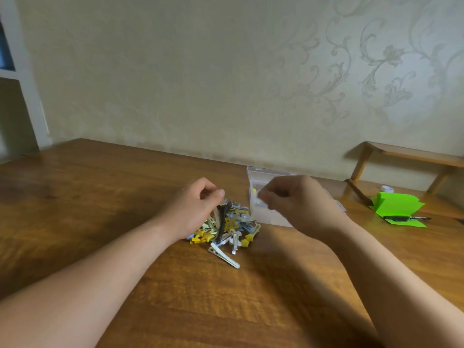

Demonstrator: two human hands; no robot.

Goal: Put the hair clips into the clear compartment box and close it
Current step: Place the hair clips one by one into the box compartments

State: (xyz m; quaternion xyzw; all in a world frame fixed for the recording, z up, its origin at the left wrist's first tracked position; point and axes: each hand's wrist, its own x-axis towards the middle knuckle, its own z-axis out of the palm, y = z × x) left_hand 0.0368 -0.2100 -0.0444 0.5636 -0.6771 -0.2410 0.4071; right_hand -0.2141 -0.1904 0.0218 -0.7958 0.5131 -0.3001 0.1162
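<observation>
Black is the colour of the item in the left hand [193, 205]: its fingers are curling down over the pile of hair clips [233, 229] and appear to be pinching the upper end of a long black clip [222, 222], which is standing steeply out of the heap. The right hand [298, 202] is hovering over the clear compartment box [271, 218] with fingers drawn towards the thumb. Motion blur is hiding whether it is holding anything.

The pile is lying on the worktop [113, 197] just left of the box. One white clip [223, 256] is lying loose at its near edge. The box is standing open, with a few small items showing through its left wall.

Handling, as judged:
- Clips are likely light, stiff and smooth, so they may slip from a loose pinch.
- Heaped clips may be interlocking; lifting one may drag others.
- Take hold across the flat faces near the hinge end, not on the ornaments.

At the far right, a pen [406, 218] is resting on green paper [396, 204].
</observation>
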